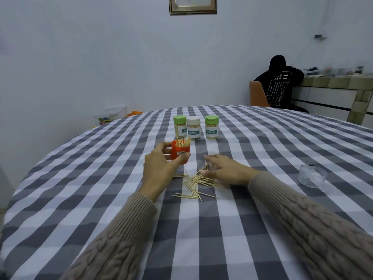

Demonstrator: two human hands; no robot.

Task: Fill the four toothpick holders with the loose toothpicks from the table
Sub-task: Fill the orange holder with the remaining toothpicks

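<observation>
holding the orange holder is my left hand, with thumb and fingers curled round its side. the holder has no lid on, and toothpicks stick up out of its top. it sits on the checked tablecloth, a little to the left of the middle.

my right hand lies flat over the loose toothpicks, fingers straight and spread apart, tips touching the pile. it holds nothing that i can see. the pile is just in front of the orange holder and a bit to the right, with some sticks lying under my fingers and more spread out toward me.

behind the orange holder stand three more holders in a row, all upright with lids on: a green-lid holder on the left, a white-lid holder in the middle, touching it or nearly so, and a second green-lid holder a small gap away on the right. all three look full of sticks.

far to the right on the cloth is a clear glass dish. a person in a black hoodie sits at the back by a counter.
</observation>
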